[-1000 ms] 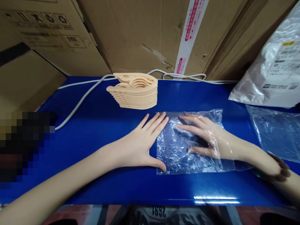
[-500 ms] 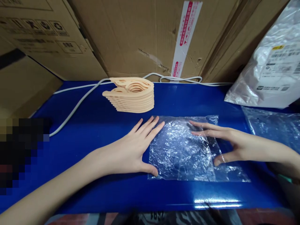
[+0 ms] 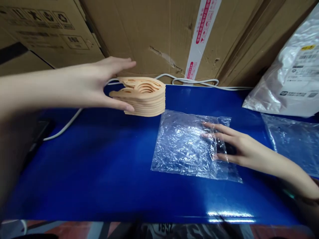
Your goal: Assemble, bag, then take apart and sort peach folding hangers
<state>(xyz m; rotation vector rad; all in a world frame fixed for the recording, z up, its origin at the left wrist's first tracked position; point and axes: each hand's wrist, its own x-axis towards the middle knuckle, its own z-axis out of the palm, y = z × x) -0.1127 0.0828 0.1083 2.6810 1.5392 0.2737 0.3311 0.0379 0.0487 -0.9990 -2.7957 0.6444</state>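
Observation:
A stack of thin, peach-coloured curved pieces (image 3: pixel 147 104) stands near the back of the blue table (image 3: pixel 99 179). My left hand (image 3: pixel 107 83) is over the left end of the stack, thumb and fingers apart, holding nothing; whether it touches the stack is unclear. A clear, crinkled plastic bag (image 3: pixel 179 146) lies flat in front and to the right of the stack. On the bag's right part, my right hand (image 3: pixel 231 142) rests with its fingers spread, some of them partly under or behind the film.
Cardboard boxes (image 3: pixel 139 30) line the back. A white cable (image 3: pixel 67 126) runs behind the stack and down the left side. At the right stand a white labelled parcel bag (image 3: pixel 286 83) and another clear plastic bag (image 3: pixel 294 139). A dark object (image 3: pixel 40 132) lies at the left.
My left hand has left the bag and moved up and left to the stack. The bag has turned slightly, its lower edge shifting up and left. My right thumb has moved in toward the fingers.

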